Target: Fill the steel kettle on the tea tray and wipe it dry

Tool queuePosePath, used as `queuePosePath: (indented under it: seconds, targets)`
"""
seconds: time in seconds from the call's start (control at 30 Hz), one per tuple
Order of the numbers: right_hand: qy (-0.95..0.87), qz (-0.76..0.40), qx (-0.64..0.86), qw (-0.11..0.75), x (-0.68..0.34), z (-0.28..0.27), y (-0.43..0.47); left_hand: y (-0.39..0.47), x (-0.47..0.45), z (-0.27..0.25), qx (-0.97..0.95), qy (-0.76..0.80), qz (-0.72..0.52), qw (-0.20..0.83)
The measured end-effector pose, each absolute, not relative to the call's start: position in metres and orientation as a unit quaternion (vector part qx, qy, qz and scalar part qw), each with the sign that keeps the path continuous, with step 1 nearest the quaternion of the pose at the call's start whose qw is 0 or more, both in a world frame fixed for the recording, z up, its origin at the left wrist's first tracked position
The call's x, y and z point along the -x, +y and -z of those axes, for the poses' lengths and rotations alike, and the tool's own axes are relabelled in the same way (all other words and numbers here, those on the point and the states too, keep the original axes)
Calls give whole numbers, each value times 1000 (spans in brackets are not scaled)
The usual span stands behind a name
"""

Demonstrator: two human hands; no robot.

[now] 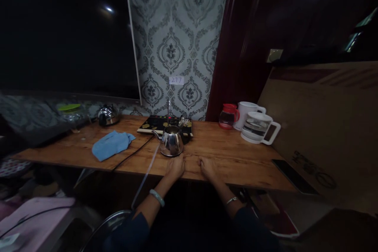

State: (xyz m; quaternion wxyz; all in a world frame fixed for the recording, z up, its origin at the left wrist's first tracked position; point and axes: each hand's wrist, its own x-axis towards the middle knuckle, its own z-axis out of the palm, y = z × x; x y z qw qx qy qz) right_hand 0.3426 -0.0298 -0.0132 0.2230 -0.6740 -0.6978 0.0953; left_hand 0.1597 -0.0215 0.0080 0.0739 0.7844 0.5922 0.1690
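Observation:
A shiny steel kettle (171, 144) with no lid on it stands upright near the table's front edge, its spout pointing left. My left hand (176, 165) rests on the wood right in front of the kettle's base, fingers curled in with nothing seen in them; I cannot tell whether it touches the kettle. To its right, my right hand (208, 167) lies on the table in a loose fist, apart from any object. Behind the kettle is a black tea stove panel (153, 123) with gold flowers, a small red light and a thin upright spout.
A blue cloth (112, 145) lies left on the wooden table (224, 153), near a second steel kettle (108, 115) and a green-lidded glass jar (71, 113). At right stand a red-topped pot (228, 117), a white jug (246, 110) and a white-handled glass pot (257, 127). A cable and a hose cross the front edge.

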Motion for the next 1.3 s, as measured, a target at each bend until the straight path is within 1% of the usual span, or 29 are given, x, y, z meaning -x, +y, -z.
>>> queuePosePath:
  seconds: [0.17, 0.33, 0.57, 0.83, 1.3]
  targets:
    - [-704, -57, 688, 166, -333, 6, -33, -22, -159, -7, -788, 586, -176, 62]
    - [-708, -34, 691, 139, -330, 4, -33, -20, -160, -5, -794, 582, -166, 52]
    - [-701, -28, 701, 127, -330, 2, -34, -20, -159, -4, -800, 574, -172, 44]
    - [-700, -30, 702, 127, -331, -1, -36, -21, -161, -4, -789, 591, -162, 50]
    - [-700, -41, 700, 133, -332, -3, -37, -25, -162, -7, -797, 579, -164, 48]
